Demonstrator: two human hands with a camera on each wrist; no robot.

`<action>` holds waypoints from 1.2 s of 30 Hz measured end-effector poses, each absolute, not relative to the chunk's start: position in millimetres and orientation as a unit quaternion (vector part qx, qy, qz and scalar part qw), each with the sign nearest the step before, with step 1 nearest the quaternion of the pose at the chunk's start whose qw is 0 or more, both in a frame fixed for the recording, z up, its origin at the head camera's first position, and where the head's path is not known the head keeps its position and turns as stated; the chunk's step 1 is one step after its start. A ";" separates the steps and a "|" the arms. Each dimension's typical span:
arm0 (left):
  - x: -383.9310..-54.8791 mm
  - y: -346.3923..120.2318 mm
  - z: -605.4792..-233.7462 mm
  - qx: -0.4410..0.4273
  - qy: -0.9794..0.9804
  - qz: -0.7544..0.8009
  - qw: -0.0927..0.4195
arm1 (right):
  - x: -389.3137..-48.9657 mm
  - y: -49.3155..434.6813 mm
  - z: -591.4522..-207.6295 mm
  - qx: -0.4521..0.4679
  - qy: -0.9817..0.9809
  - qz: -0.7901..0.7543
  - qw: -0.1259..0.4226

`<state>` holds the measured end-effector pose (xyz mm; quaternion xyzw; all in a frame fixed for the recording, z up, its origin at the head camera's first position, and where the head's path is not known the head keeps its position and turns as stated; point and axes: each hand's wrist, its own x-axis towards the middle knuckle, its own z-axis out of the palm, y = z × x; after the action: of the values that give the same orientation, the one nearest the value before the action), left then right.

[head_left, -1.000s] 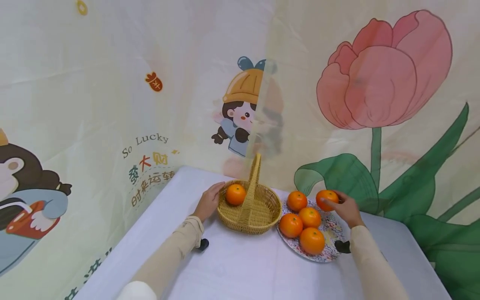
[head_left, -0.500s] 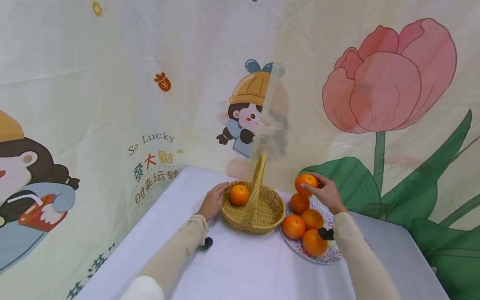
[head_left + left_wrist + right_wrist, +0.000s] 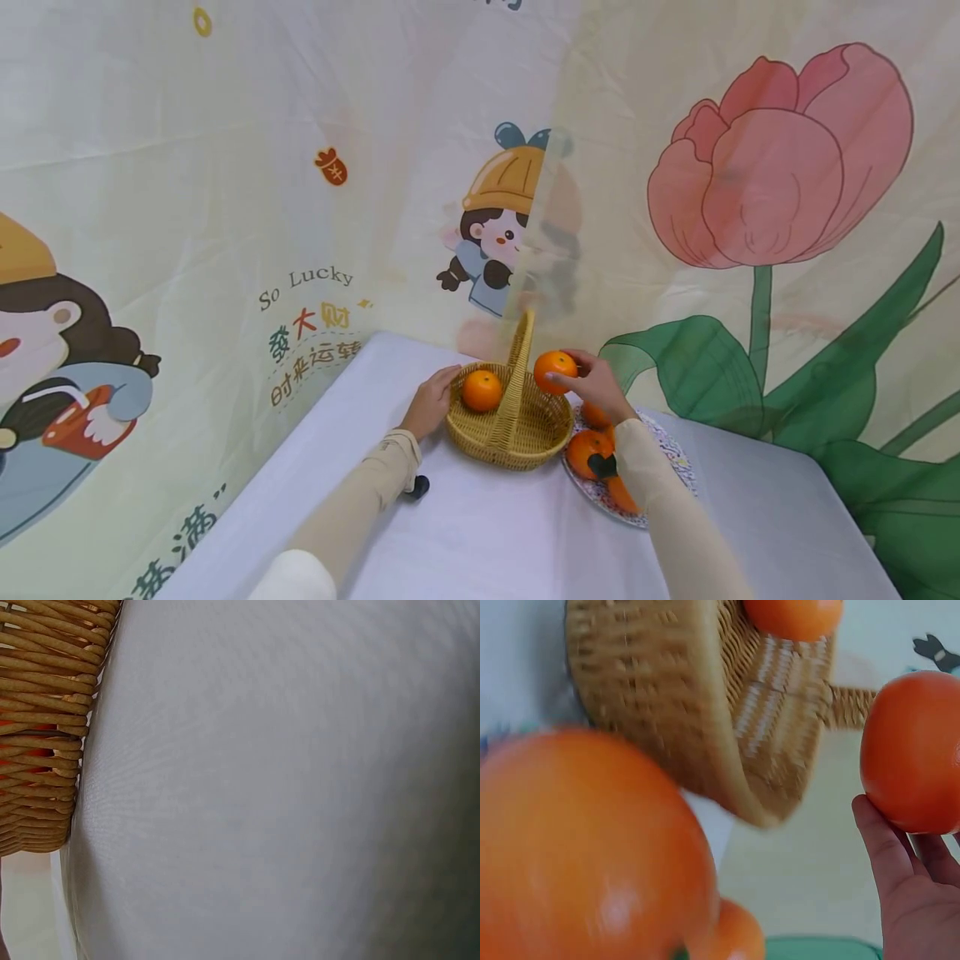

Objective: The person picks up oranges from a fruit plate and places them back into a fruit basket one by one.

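My right hand (image 3: 602,392) pinches an orange (image 3: 556,372) between thumb and fingers, above the right side of a wicker basket (image 3: 480,450). The right wrist view shows this held orange (image 3: 915,754) apart from the basket rim. Another orange (image 3: 482,391) lies in the basket's left half, beyond the arched handle (image 3: 512,400). Fairly straight fingers of my left hand (image 3: 429,406) rest against the basket's left rim. Only the basket's woven side (image 3: 41,750) and the cloth show clearly in the left wrist view.
Right of the basket stands a patterned plate (image 3: 678,454) with several oranges (image 3: 587,452), partly hidden by my right forearm. A white cloth (image 3: 465,533) covers the table. Printed curtains (image 3: 405,208) hang close behind.
My right hand has lifted the orange off the plate's far side and carried it left to above the basket. The left hand stays at the basket rim.
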<state>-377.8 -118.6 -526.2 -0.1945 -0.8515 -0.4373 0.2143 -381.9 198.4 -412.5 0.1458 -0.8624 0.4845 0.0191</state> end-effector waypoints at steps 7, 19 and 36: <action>-378.2 -117.1 -528.1 -0.192 -0.853 -0.439 0.206 | -384.7 178.1 -431.5 0.154 -0.853 0.498 -0.024; -380.6 -114.1 -528.7 -0.189 -0.857 -0.431 0.208 | -387.5 162.4 -451.0 0.139 -0.869 0.475 -0.032; -380.9 -116.0 -527.3 -0.184 -0.856 -0.436 0.211 | -400.1 158.6 -468.8 0.173 -0.898 0.401 -0.045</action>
<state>-380.9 -116.0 -527.3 -0.1835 -0.8555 -0.4355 0.2114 -400.1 158.6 -468.8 0.1727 -0.8985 0.4011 -0.0451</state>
